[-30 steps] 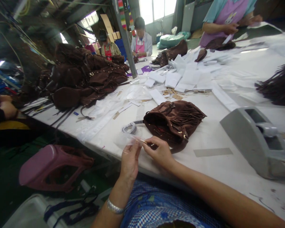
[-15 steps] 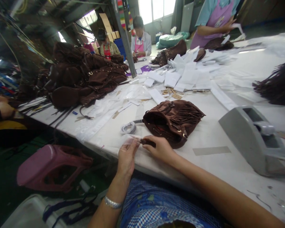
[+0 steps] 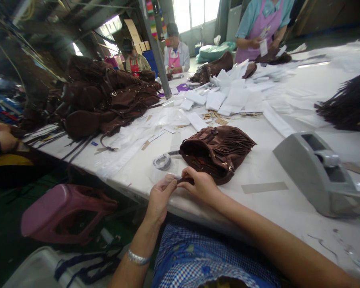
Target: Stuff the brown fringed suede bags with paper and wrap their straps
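Note:
A brown fringed bag lies on the white table with its mouth facing me. In front of it, my right hand pinches a brown strap that runs toward the bag. My left hand meets it at the strap's end, thumb and fingers pressed together. Thin clear plastic film shows at the left fingertips; the fingers partly hide how it sits on the strap. Just beyond my left hand rests a coil wrapped in plastic, joined to a dark strap by the bag.
A grey tape dispenser stands at the right. Brown bags are heaped at the left, near a metal post. White padding pieces lie beyond the bag. A pink stool is below the table; co-workers work across it.
My fingers have shifted slightly on the strap, and less film shows above my left hand. Across the table, a co-worker's hands have moved lower, with a white piece held near the apron.

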Action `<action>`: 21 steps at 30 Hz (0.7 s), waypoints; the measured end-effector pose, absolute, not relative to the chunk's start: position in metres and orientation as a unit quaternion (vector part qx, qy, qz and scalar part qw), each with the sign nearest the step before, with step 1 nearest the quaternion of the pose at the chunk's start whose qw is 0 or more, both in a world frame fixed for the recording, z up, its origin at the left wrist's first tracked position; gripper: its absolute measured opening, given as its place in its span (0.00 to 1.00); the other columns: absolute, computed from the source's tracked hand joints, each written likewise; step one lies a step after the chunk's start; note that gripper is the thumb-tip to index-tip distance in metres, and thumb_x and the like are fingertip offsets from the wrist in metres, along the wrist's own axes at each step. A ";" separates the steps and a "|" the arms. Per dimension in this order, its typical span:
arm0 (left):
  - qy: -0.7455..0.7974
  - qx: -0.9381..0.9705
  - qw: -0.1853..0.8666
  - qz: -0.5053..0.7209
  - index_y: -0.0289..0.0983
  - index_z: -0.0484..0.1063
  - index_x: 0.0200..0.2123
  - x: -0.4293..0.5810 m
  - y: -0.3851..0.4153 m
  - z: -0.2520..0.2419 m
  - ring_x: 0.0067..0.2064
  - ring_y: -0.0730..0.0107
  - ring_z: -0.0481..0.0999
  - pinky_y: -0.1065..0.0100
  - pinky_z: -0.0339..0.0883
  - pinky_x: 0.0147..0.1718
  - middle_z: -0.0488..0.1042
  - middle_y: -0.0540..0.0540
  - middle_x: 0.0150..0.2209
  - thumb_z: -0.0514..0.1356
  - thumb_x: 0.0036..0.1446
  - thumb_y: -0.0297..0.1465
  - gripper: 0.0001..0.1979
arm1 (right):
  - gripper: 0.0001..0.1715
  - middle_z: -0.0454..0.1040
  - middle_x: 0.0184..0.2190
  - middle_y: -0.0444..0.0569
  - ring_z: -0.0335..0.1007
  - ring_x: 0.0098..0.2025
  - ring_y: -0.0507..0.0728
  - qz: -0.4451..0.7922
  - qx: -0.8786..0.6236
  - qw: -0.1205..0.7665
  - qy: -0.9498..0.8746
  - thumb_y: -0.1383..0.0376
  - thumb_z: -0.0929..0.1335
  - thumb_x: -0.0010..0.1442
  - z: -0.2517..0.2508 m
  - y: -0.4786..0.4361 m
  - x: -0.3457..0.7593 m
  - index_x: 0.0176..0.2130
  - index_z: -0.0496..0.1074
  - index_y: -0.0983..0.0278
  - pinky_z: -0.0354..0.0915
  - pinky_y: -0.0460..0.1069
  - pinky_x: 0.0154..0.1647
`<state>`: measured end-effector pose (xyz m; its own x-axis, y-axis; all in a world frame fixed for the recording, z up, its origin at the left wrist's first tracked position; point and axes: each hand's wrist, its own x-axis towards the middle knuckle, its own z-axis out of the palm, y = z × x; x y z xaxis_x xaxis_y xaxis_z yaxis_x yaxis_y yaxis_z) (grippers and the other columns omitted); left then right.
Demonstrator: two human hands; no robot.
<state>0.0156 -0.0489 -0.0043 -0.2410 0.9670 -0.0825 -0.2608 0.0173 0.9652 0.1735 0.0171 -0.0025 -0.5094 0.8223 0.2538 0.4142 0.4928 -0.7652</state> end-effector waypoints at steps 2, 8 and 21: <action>0.512 0.325 0.495 0.622 0.34 0.80 0.37 0.015 -0.049 -0.006 0.44 0.70 0.76 0.70 0.69 0.47 0.78 0.46 0.40 0.69 0.52 0.34 0.11 | 0.16 0.80 0.40 0.50 0.78 0.41 0.60 0.286 -0.378 0.290 -0.832 0.57 0.72 0.59 0.003 0.016 0.175 0.45 0.71 0.60 0.66 0.49 0.39; 0.527 0.264 0.498 0.637 0.34 0.80 0.38 0.018 -0.050 -0.004 0.42 0.68 0.78 0.66 0.71 0.48 0.80 0.45 0.41 0.72 0.46 0.36 0.16 | 0.17 0.81 0.39 0.49 0.78 0.40 0.60 0.292 -0.381 0.295 -0.827 0.64 0.71 0.60 0.011 0.017 0.179 0.50 0.71 0.60 0.67 0.48 0.39; 0.539 0.217 0.583 0.568 0.35 0.77 0.44 0.029 -0.043 0.000 0.50 0.54 0.78 0.54 0.71 0.53 0.79 0.39 0.47 0.68 0.51 0.44 0.22 | 0.15 0.81 0.40 0.46 0.78 0.39 0.54 0.343 -0.354 0.367 -0.789 0.65 0.69 0.62 0.013 0.010 0.179 0.50 0.73 0.60 0.67 0.44 0.41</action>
